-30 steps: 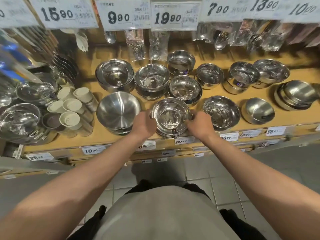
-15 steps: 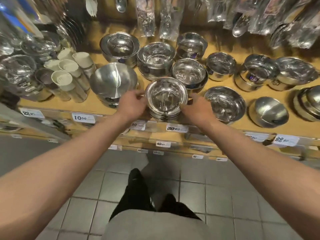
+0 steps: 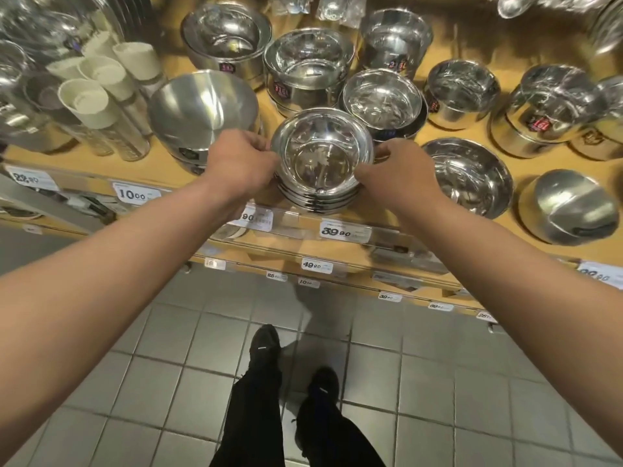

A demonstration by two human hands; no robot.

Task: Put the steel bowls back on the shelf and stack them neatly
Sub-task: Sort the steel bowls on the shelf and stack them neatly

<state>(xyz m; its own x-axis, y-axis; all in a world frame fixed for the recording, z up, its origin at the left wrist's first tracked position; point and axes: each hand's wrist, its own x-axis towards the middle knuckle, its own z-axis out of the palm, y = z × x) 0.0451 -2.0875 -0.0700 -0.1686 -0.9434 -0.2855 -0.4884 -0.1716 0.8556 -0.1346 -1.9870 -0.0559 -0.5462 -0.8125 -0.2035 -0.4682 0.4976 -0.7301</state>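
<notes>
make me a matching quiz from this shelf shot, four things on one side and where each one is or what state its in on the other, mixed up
Things
1. stack of steel bowls
2. white cups
3. overturned bowl
4. 39.90 price tag

Place or state
A. far right, dome up
B. shelf edge, below the stack
C. gripped by left hand and right hand
D. left of the bowls

Pairs: 1-C, 2-D, 3-A, 4-B

Centre frame, I see a stack of bowls (image 3: 322, 160) in mirror-polished steel, glossy enough to throw back reflections. To its left, a larger bowl (image 3: 202, 112) looks like brushed metal, satin rather than mirror. The shelf (image 3: 161, 170) reads as smooth yellowish wood or laminate. Upper left, cream lids (image 3: 82, 99) appear matt plastic. At the bottom, the floor tiles (image 3: 421, 382) are grey with a dull sheen.
</notes>
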